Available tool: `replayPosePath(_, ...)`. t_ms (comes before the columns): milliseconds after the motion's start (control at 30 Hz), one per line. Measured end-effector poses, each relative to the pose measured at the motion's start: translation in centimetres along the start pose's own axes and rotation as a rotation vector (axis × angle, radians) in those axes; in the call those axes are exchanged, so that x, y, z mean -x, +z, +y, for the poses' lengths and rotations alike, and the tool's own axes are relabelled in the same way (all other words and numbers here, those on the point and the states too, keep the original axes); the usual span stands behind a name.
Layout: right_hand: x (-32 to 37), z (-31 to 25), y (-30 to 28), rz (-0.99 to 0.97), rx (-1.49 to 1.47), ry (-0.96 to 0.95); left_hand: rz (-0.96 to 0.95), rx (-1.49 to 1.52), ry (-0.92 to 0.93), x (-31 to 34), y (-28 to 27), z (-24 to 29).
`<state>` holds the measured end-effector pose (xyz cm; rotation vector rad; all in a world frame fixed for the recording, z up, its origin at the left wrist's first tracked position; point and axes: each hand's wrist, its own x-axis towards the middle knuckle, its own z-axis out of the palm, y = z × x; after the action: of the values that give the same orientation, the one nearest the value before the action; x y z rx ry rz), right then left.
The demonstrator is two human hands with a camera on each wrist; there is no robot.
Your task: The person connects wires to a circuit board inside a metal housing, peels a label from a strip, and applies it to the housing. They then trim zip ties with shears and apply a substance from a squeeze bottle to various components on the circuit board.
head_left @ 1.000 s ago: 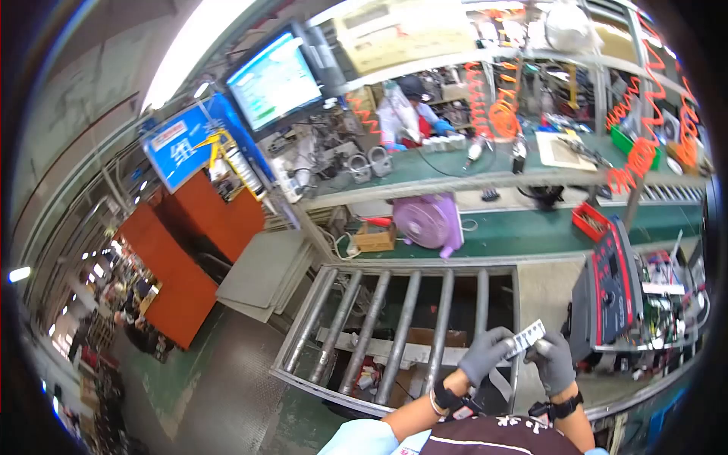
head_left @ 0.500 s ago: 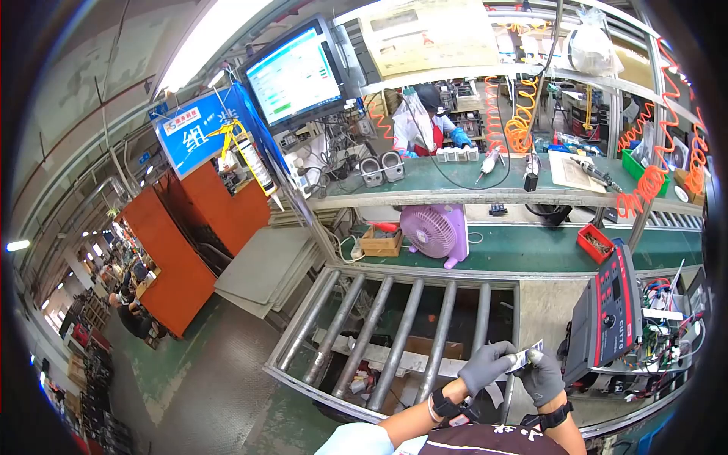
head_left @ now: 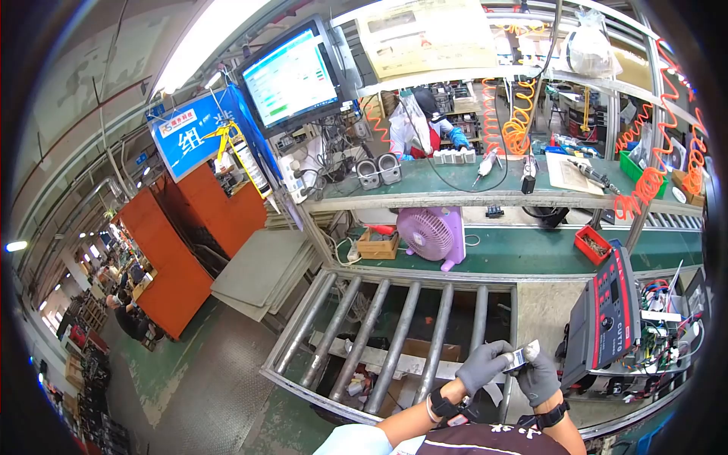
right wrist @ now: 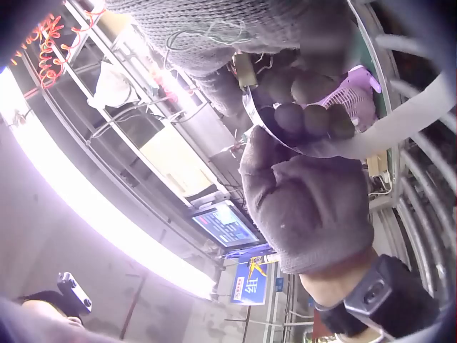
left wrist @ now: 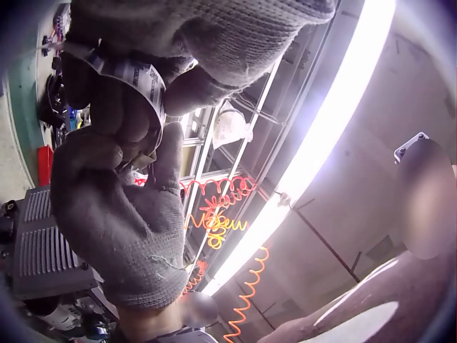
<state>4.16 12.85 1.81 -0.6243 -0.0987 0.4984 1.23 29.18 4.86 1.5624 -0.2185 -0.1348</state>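
Note:
Both hands wear grey knitted gloves and meet in front of the body. My left hand [head_left: 483, 368] pinches a white strip of printed labels [head_left: 516, 360], whose pale tail [right wrist: 400, 131] curves away past its fingers in the right wrist view. At the strip's other end my right hand [head_left: 539, 379] pinches with thumb and fingers. The strip bends between the hands, its dark print [left wrist: 139, 77] showing in the left wrist view. A small olive-beige piece [right wrist: 245, 71] sits by the right fingertips at the strip's end; I cannot tell what it is.
A grey-and-red CUT70 machine [head_left: 604, 322] with exposed wiring stands at the right. Roller conveyor [head_left: 413, 334] lies to the left of the hands. Behind are a purple fan [head_left: 431, 233], a red parts bin [head_left: 591, 244], a monitor [head_left: 292, 78] and orange coiled hoses [head_left: 648, 182].
The label strip, stretched out with its print facing up a second ago, is now bent and partly covered by the fingers. Both hands have stayed close together; the head view has shifted slightly.

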Motion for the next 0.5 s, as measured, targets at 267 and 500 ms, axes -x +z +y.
replayPosePath(267,0.0,-0.1,0.4,0.066,0.026,-0.011,-0.012,-0.013,-0.012,-0.2,-0.1,0.1)
replayPosePath(500,-0.6,0.1,0.1,0.094,-0.002,-0.003,0.017,-0.012,0.0,-0.1,-0.2,0.2)
